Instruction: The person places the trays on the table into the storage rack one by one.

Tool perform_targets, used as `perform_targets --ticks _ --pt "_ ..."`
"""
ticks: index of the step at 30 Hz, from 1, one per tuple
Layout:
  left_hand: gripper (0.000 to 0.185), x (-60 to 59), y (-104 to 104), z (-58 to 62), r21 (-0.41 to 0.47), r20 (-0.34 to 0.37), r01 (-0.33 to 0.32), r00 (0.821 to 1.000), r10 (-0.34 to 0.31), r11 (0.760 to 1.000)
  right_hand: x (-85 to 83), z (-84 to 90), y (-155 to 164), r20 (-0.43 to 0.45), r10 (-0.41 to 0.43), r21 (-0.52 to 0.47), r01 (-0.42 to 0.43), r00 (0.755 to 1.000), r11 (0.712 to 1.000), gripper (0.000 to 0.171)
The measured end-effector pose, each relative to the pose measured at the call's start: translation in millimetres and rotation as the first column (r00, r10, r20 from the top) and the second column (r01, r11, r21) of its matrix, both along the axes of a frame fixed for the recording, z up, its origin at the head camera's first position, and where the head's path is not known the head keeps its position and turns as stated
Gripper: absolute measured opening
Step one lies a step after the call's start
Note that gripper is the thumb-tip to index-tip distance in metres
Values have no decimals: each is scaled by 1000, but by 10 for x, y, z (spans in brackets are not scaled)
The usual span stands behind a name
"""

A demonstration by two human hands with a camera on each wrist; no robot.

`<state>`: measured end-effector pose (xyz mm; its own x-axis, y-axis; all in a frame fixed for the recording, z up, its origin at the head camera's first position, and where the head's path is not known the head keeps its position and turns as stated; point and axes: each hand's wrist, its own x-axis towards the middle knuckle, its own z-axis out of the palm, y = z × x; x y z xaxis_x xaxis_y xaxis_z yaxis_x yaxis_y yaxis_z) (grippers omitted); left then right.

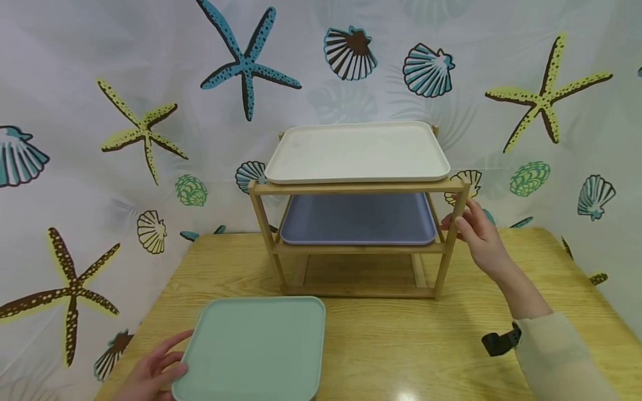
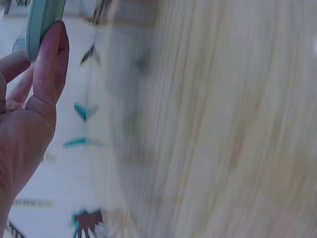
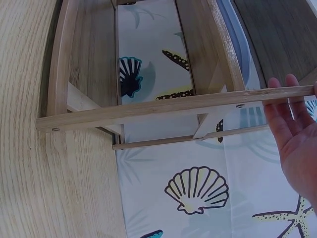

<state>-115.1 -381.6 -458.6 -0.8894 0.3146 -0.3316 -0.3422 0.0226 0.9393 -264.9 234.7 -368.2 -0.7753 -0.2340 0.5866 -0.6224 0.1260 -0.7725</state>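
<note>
L hand [image 1: 152, 373] grips green tray [image 1: 253, 348] edge | R hand [image 1: 478, 236] relaxed, touching rack [image 1: 453, 223] post | rack: white tray [image 1: 357, 151] top, blue tray [image 1: 358, 218] mid

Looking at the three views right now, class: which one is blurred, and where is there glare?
Left wrist view: the table is smeared by blur, though the left hand stays fairly sharp. Head view: a small glare spot on the table's near edge. Right wrist view: sharp, evenly lit.

White tray [image 1: 357, 151], blue tray [image 1: 358, 219]

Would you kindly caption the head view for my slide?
Left hand holds green tray; right hand touches rack.
</note>
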Motion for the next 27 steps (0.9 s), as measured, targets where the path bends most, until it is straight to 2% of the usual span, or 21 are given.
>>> perform_targets --ticks 3,7,9,13,20,27 --pt "47 -27 319 10 47 -50 24 999 -21 999 -5 1 3 4 -6 3 6 1000 1000 47" --pt "55 -88 729 12 41 -158 52 986 -45 998 -4 1 -1 14 -16 1 16 1000 1000 47" --pt "57 -127 916 12 29 -205 44 978 -37 999 -2 -1 -4 17 -19 0 19 1000 1000 47" --pt "62 -235 1244 10 5 -245 -7 969 8 1000 1 -9 -2 18 -15 -11 15 1000 1000 47" --pt "66 -526 1700 -50 -32 -240 -117 965 106 993 -4 -28 3 20 -20 -38 21 1000 999 46" --pt "62 -780 2011 -208 17 -222 -214 952 213 977 -9 -22 0 35 -24 -46 25 999 999 45"
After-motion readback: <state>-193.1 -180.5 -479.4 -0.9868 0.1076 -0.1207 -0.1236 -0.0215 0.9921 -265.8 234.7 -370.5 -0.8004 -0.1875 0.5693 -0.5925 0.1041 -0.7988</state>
